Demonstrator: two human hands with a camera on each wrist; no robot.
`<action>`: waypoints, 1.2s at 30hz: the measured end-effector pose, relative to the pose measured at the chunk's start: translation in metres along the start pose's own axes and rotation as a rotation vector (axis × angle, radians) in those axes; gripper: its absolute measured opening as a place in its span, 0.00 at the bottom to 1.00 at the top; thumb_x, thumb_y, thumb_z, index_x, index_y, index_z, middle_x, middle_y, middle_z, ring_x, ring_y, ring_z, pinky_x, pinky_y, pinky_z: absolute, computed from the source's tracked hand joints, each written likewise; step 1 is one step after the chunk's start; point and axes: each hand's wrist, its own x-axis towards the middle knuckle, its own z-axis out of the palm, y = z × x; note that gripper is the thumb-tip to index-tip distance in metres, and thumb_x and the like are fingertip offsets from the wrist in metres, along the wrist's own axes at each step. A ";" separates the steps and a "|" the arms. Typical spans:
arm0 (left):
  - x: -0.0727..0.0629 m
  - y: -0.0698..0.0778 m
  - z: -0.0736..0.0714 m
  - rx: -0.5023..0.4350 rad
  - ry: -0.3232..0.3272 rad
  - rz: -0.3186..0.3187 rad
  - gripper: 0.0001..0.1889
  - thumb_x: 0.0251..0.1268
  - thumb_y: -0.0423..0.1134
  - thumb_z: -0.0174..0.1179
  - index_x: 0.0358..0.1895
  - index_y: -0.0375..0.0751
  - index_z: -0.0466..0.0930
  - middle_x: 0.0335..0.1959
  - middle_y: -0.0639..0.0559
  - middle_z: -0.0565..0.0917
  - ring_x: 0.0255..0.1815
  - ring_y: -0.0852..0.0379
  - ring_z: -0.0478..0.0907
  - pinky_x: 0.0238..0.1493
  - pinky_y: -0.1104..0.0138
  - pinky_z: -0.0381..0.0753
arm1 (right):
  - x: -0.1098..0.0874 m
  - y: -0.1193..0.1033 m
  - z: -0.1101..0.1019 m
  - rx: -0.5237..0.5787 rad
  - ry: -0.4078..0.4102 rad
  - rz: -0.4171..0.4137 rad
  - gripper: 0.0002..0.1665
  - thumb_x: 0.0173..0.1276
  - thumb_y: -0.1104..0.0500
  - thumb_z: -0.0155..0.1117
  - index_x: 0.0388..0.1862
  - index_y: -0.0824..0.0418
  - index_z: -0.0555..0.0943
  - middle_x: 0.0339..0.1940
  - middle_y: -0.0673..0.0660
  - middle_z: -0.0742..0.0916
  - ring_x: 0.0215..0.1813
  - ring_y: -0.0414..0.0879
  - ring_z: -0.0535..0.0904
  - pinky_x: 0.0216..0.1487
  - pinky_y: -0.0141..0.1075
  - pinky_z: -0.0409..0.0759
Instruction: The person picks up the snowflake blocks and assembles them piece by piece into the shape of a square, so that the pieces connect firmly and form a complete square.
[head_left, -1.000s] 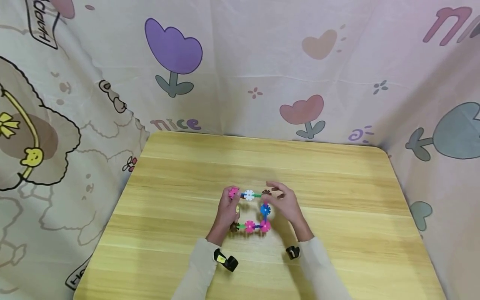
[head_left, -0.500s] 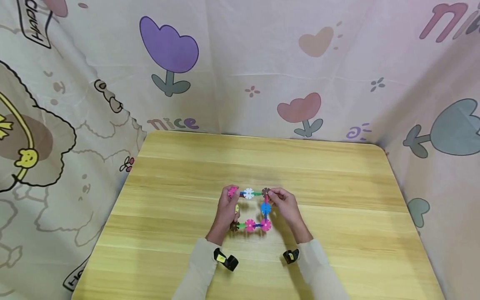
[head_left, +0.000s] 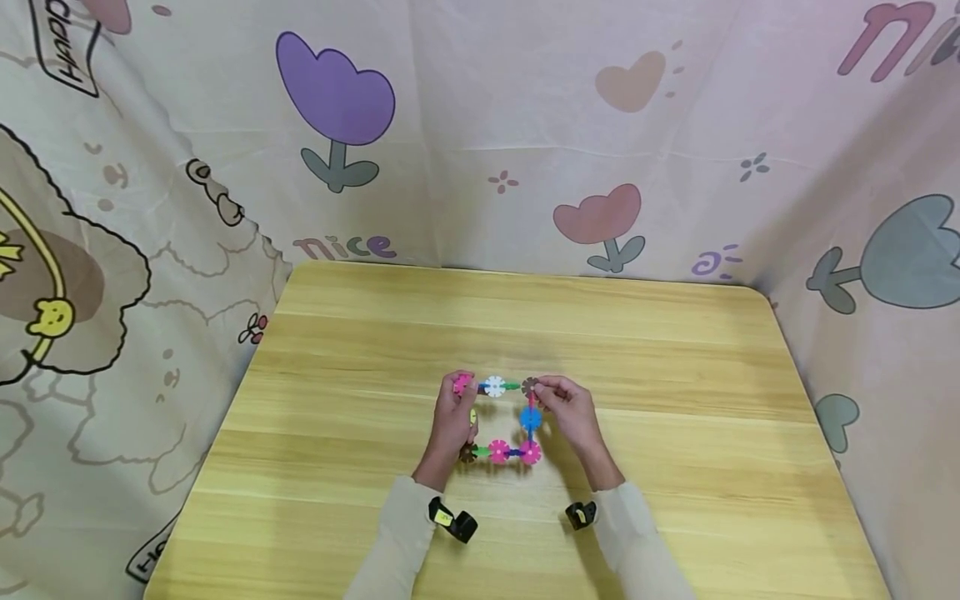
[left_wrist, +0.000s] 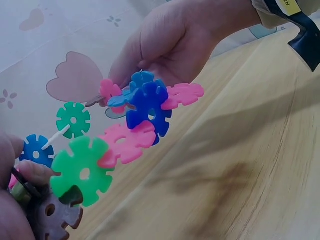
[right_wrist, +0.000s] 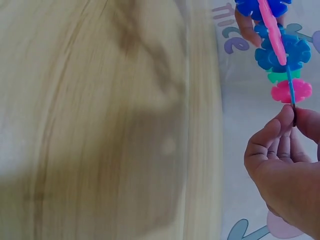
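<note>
Slotted snowflake discs in pink, white, green, blue and brown are joined into a square frame, held above the table with shadows beneath. My left hand grips its left side, partly covering a yellow disc. At the far right corner, thumb and fingers of my right hand pinch a brown disc. A white disc sits mid-way along the far side, a blue disc on the right side. In the left wrist view, a green disc joins a brown disc beside my left fingers.
The frame is over the middle of a wooden table. A patterned cloth hangs behind the table and at both sides. Black wrist cameras are strapped at the left cuff and the right cuff.
My right hand's fingers were spread around the far right corner; they have come together and now pinch the brown disc there. The left hand keeps its grip. The head view has shifted slightly.
</note>
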 end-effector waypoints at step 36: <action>0.012 -0.019 0.012 0.087 -0.025 0.047 0.20 0.79 0.49 0.30 0.63 0.42 0.59 0.52 0.37 0.74 0.06 0.61 0.61 0.09 0.70 0.65 | -0.007 0.003 -0.003 -0.122 0.086 -0.087 0.11 0.67 0.65 0.61 0.44 0.72 0.81 0.36 0.68 0.86 0.29 0.36 0.80 0.33 0.29 0.83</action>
